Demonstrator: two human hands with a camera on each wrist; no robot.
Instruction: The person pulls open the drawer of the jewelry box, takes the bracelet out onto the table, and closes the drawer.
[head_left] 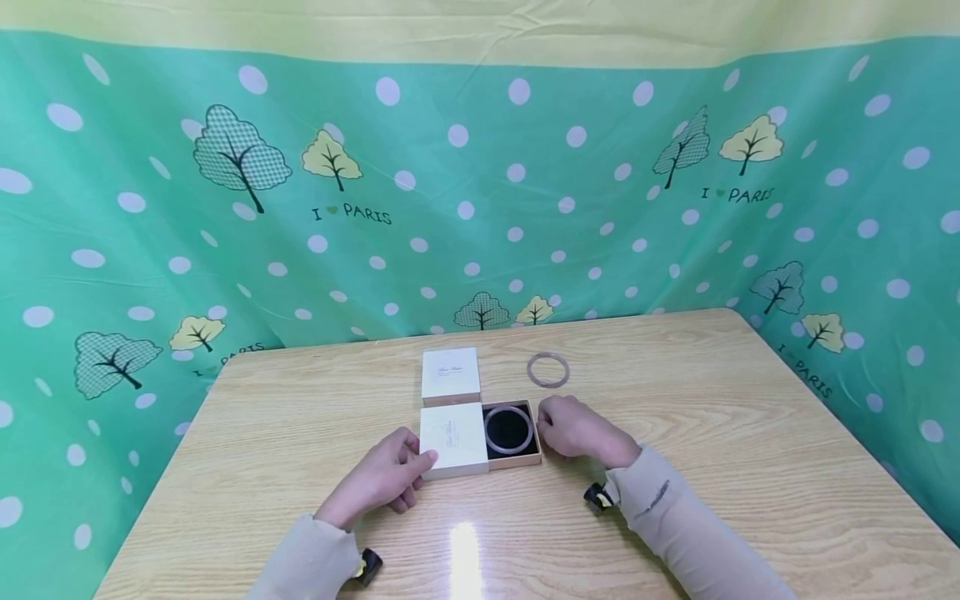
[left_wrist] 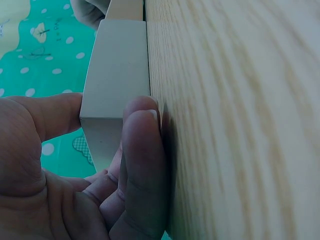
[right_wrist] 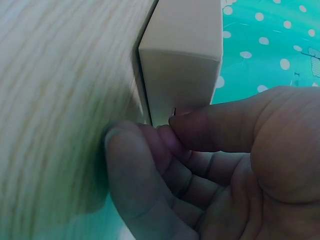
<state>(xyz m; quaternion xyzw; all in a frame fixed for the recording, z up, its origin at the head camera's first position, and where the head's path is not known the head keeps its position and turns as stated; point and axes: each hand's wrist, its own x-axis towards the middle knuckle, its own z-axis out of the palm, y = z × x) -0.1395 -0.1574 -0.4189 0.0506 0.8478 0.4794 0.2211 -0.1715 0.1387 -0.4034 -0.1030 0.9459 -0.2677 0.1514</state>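
A white jewelry box sleeve (head_left: 453, 440) lies on the table with its brown-sided drawer (head_left: 516, 461) slid partly out to the right. In the drawer a pale purple bangle (head_left: 489, 427) sits on a black insert (head_left: 508, 430). My left hand (head_left: 390, 468) grips the sleeve's left end, thumb on top and fingers at its side. My right hand (head_left: 577, 427) is at the drawer's right end, thumb and fingers pinched together by a small slit (right_wrist: 174, 112) in the end wall. What lies between those fingertips is mostly hidden.
A second closed white box (head_left: 450, 373) stands right behind the first. Another pale purple bangle (head_left: 548, 385) lies on the wooden table (head_left: 315, 392) behind my right hand. A green dotted curtain (head_left: 420, 167) hangs along the table's back and sides.
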